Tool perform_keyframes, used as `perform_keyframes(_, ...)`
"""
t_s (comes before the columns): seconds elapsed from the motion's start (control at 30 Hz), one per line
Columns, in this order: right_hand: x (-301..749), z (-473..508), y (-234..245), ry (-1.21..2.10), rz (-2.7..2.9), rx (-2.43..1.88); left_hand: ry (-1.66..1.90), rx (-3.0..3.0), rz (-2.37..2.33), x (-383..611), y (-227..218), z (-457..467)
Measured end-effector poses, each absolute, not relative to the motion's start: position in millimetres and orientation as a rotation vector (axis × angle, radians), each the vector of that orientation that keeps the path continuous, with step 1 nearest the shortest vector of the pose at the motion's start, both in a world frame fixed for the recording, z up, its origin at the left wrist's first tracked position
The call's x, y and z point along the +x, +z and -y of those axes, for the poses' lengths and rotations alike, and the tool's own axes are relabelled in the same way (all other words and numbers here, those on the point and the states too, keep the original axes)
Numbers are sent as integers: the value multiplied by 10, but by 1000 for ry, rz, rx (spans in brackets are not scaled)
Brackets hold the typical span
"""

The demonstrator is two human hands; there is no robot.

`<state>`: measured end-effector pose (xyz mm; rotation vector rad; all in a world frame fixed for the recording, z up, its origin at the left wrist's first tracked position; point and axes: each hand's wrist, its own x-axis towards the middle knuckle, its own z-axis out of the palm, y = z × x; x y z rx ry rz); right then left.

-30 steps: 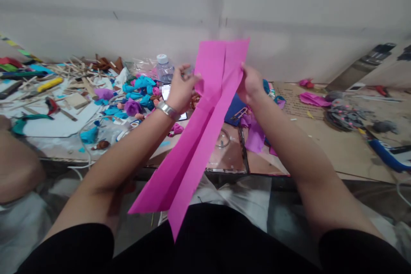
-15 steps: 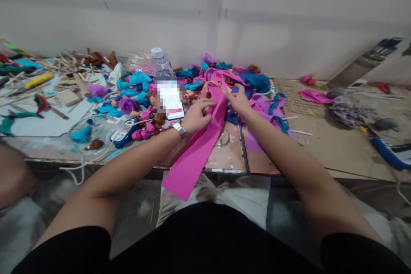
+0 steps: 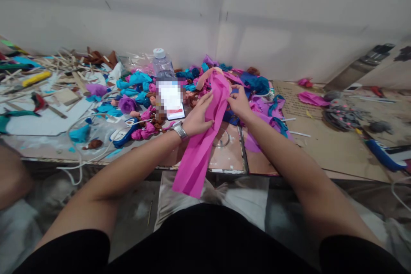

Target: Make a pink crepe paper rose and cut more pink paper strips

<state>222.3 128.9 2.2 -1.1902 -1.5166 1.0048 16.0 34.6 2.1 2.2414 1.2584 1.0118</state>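
A pink crepe-paper strip (image 3: 194, 165) is held above the table's front edge (image 3: 229, 171), pinched by the right hand (image 3: 238, 102); whether it is gripped by the left hand (image 3: 196, 119) cannot be told. Leftward room is narrowed by a phone (image 3: 176, 111); rightward, flat cardboard (image 3: 334, 150) is spread.

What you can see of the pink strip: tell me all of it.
The pink strip looks like thin paper, long and creased lengthwise. From a crumpled upper part it slants down and leftward in view, its lower end past the table's front edge. The left hand touches its left side, the right hand its upper right edge; how firm either grip is stays unclear.
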Motion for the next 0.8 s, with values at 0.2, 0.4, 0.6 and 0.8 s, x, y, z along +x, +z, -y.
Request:
perform_keyframes(0.2,2358,-1457,-79,986,1395,-1236,1110,2105,-1294,16,-17,-453)
perform_keyframes(0.4,2440,-1578,-146,814,1387,-1219,1360,2030,-1205,-41,24,-495)
perform_keyframes(0.6,2431,-1666,-79,712,1466,-1256,1418,1636,-1365,24,11,-511)
perform_keyframes(0.8,2592,-1742,-67,716,1621,-1336,1027,1620,-1482,11,23,-370)
